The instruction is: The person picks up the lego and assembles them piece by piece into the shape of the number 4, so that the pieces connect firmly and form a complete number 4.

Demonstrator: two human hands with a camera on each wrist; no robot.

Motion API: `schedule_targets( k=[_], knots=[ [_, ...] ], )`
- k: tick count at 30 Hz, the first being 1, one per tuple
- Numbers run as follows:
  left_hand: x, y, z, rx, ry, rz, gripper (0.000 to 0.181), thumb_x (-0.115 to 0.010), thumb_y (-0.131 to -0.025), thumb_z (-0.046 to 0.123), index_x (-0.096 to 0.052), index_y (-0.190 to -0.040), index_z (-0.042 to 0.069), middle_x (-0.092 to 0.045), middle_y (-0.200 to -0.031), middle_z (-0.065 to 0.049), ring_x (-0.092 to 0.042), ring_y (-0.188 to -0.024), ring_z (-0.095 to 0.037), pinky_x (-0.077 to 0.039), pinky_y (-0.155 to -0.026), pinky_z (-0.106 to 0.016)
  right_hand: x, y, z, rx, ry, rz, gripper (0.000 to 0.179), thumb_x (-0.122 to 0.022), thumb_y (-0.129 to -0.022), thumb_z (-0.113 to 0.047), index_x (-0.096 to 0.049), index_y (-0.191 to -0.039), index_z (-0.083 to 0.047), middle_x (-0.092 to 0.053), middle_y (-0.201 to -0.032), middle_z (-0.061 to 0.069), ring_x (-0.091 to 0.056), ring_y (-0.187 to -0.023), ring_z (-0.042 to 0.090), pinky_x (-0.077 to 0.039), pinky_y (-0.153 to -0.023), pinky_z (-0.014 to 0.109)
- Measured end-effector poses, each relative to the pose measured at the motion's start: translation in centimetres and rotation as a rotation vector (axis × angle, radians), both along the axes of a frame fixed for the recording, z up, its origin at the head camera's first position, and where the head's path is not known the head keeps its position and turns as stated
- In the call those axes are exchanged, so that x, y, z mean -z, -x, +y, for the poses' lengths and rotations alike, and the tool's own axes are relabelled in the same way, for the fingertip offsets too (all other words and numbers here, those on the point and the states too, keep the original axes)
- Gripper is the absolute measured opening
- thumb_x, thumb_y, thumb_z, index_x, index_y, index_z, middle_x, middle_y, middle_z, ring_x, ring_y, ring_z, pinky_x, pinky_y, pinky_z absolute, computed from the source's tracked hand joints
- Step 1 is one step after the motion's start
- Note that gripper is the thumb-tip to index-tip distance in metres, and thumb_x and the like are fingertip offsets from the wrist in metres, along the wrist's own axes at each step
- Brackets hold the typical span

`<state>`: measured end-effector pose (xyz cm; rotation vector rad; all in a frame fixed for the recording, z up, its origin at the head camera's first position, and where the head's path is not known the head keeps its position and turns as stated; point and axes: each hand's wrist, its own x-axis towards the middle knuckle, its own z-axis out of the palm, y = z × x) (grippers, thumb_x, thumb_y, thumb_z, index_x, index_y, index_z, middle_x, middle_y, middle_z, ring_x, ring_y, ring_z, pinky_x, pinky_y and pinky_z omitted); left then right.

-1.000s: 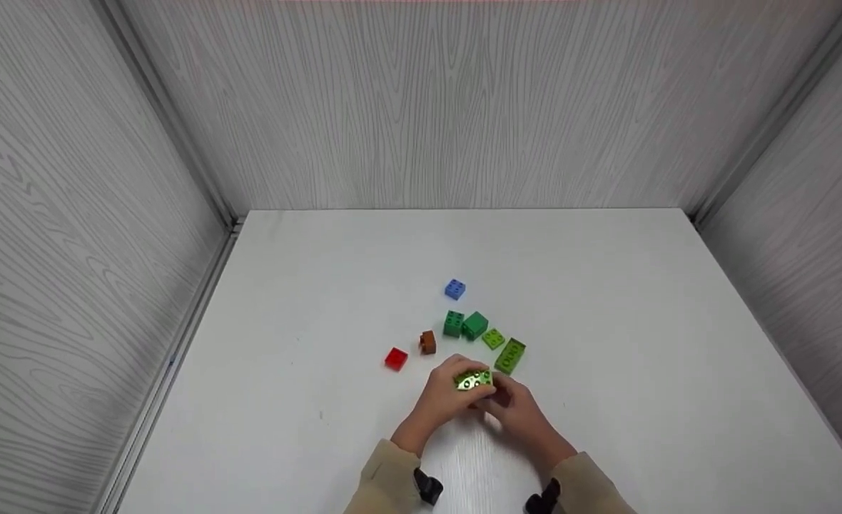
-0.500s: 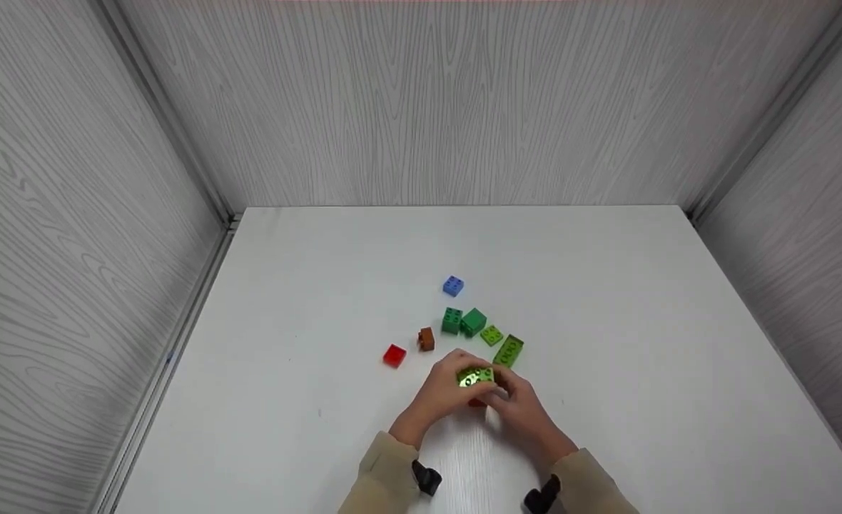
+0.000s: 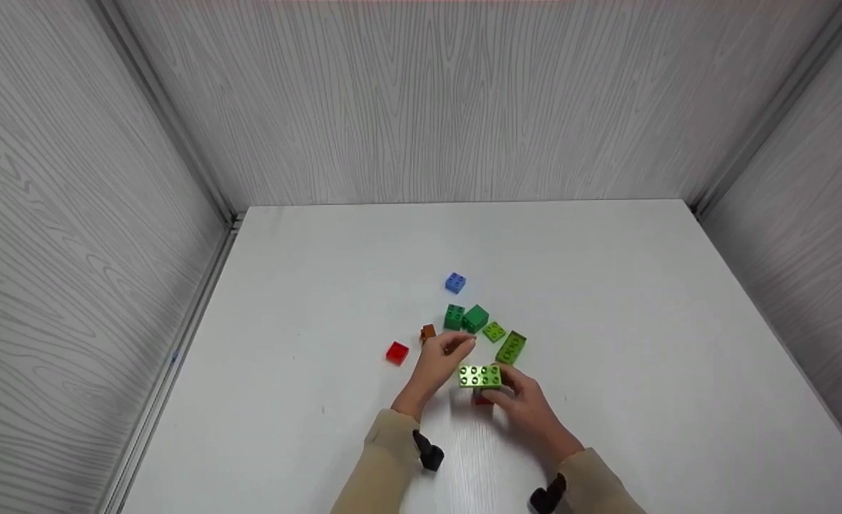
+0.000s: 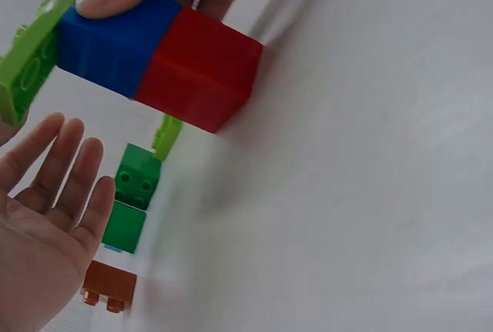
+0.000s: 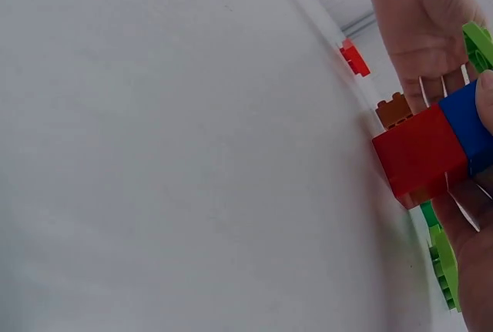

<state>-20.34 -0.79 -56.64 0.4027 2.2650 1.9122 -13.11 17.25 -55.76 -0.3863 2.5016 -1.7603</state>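
Observation:
My right hand (image 3: 524, 400) grips a small stack of toy building bricks, its thumb on the blue brick (image 4: 115, 43) in the left wrist view. A red brick (image 4: 202, 70) forms the bottom of that stack, and a light green eight-stud plate (image 3: 479, 376) caps it, jutting out to the left past the blue brick. Just left of the stack is my left hand (image 3: 434, 368), apart from it, with its fingers extended and nothing held. Beyond the left hand's fingertips lies a brown brick (image 3: 428, 333), partly hidden by that hand in the head view.
A red piece (image 3: 397, 353) lies to the left on the white table (image 3: 307, 285). Farther back are two green bricks (image 3: 454, 316), a small light green plate (image 3: 494, 331), a long light green piece (image 3: 511, 348) and a blue brick (image 3: 455, 283). Walls enclose the table.
My left hand has let go of the light green plate and moved away to the left and forward. The right hand keeps hold of the stack, which now shows more fully.

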Motion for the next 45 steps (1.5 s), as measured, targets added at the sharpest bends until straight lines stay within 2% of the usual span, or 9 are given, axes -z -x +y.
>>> schedule_targets(
  k=[9,16,20,23,27,30,34,39,45],
  knots=[
    [1.7,1.6,1.2,0.034,0.079,0.101,0.033,-0.064,-0.089,0.026,-0.065,-0.110,0.002,-0.064,-0.099,0.003,-0.058,-0.089,-0.011,-0.049,-0.079,-0.027,-0.3,-0.3,0.2,-0.009,-0.004,0.013,0.043,-0.065,-0.087,-0.009,-0.051,-0.125,0.006,-0.060,-0.113,0.010,-0.054,-0.110,0.028,-0.041,-0.094,0.048],
    [2.3,2.4,2.4,0.069,0.175,0.167,0.031,-0.070,-0.084,0.022,-0.066,-0.107,0.003,-0.062,-0.104,-0.007,-0.058,-0.096,-0.020,-0.048,-0.081,-0.027,0.0,-0.7,0.3,-0.056,0.009,0.045,0.036,-0.065,-0.087,-0.009,-0.055,-0.120,0.001,-0.060,-0.112,0.008,-0.055,-0.108,0.020,-0.045,-0.091,0.035],
    [2.2,2.8,3.4,0.097,0.295,0.186,0.035,-0.074,-0.080,0.023,-0.065,-0.109,0.005,-0.060,-0.104,-0.006,-0.056,-0.097,-0.019,-0.047,-0.083,-0.027,0.1,-0.8,0.3,-0.068,0.020,0.066,0.035,-0.065,-0.087,-0.010,-0.055,-0.119,0.001,-0.060,-0.113,0.010,-0.055,-0.107,0.018,-0.045,-0.091,0.033],
    [2.0,2.9,4.2,0.112,0.428,0.174,0.040,-0.076,-0.078,0.031,-0.065,-0.109,0.008,-0.059,-0.103,-0.001,-0.053,-0.095,-0.015,-0.045,-0.083,-0.027,0.1,-0.8,0.4,-0.063,0.021,0.072,0.035,-0.065,-0.087,-0.010,-0.055,-0.119,0.001,-0.060,-0.114,0.011,-0.055,-0.107,0.017,-0.045,-0.091,0.034],
    [1.9,2.8,5.2,0.109,0.580,0.174,0.048,-0.076,-0.074,0.043,-0.065,-0.109,0.012,-0.057,-0.103,0.002,-0.049,-0.096,-0.014,-0.042,-0.090,-0.030,0.1,-0.9,0.3,-0.062,0.010,0.077,0.036,-0.065,-0.087,-0.010,-0.055,-0.120,0.002,-0.060,-0.115,0.012,-0.054,-0.109,0.017,-0.045,-0.092,0.034],
    [2.0,2.8,5.7,0.091,0.679,0.207,0.054,-0.075,-0.071,0.050,-0.065,-0.110,0.014,-0.055,-0.104,0.002,-0.047,-0.097,-0.015,-0.041,-0.090,-0.031,0.1,-1.0,0.3,-0.065,0.007,0.081,0.037,-0.065,-0.087,-0.010,-0.054,-0.121,0.002,-0.059,-0.116,0.012,-0.054,-0.110,0.016,-0.045,-0.092,0.034],
    [2.2,2.8,6.1,0.076,0.778,0.264,0.057,-0.073,-0.070,0.057,-0.065,-0.107,0.015,-0.052,-0.102,0.000,-0.045,-0.092,-0.016,-0.042,-0.083,-0.030,0.1,-1.1,0.3,-0.067,0.012,0.080,0.038,-0.065,-0.087,-0.011,-0.055,-0.121,0.001,-0.059,-0.116,0.011,-0.054,-0.110,0.016,-0.045,-0.092,0.033],
    [2.2,2.7,6.3,0.067,0.805,0.271,0.050,-0.072,-0.073,0.053,-0.063,-0.105,0.015,-0.052,-0.102,0.000,-0.046,-0.093,-0.016,-0.043,-0.085,-0.031,-0.1,-1.2,0.4,-0.073,0.010,0.069,0.038,-0.066,-0.087,-0.012,-0.055,-0.121,0.000,-0.060,-0.116,0.010,-0.055,-0.109,0.016,-0.045,-0.092,0.032],
    [1.9,2.7,6.1,0.053,0.792,0.269,0.048,-0.071,-0.077,0.047,-0.062,-0.109,0.013,-0.054,-0.106,-0.002,-0.049,-0.101,-0.019,-0.037,-0.099,-0.037,-0.1,-1.0,0.3,-0.076,0.008,0.092,0.038,-0.066,-0.087,-0.011,-0.055,-0.121,0.000,-0.060,-0.115,0.010,-0.055,-0.108,0.016,-0.045,-0.091,0.032]
  ],
)
